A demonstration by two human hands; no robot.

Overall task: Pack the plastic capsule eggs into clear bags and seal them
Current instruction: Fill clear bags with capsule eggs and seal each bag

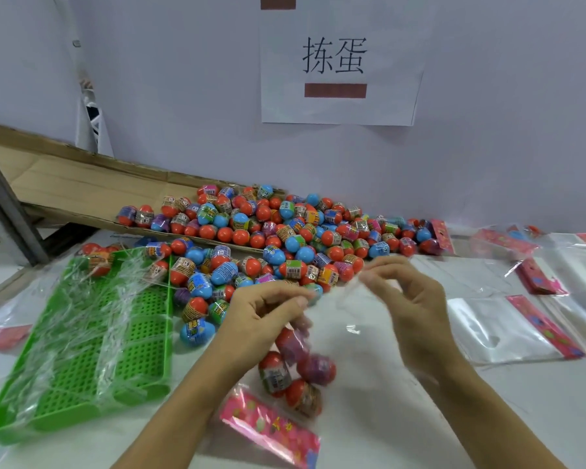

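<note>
We have a clear bag (pixel 322 336) in front of us, hanging over the desk (pixel 403 418) with its mouth up between both hands. Inside it sit four or so capsule eggs (pixel 298 370), bunched low, blurred through the film. Its pink header card (pixel 271 428) lies on the desk below.

Left hand (pixel 261 316) pinches the bag's top edge, thumb and fingers curled on the film. Right hand (pixel 410 299) pinches the opposite edge of the mouth, fingers bent. So both grips are narrow and holding film, not eggs.

Handling, as we judge it: film is thin, soft and slippery, creases easily, no stiffness of its own. Eggs are light hard shells, smooth and round, so they roll and shift the load. Best hold is at the mouth edge with fingertip pinches, load hanging below; gripping lower would squeeze the eggs against each other. Bag looks filled, seal not yet done.

Beyond it: loose egg pile (pixel 285 231) near the wall, spilling off flattened cardboard (pixel 82 184). Green perforated tray (pixel 82 350) to the left, draped with crumpled film. Spare empty bags (pixel 508 330) with pink headers lie to the right. Paper sign (pixel 339 62) is taped to the wall.
</note>
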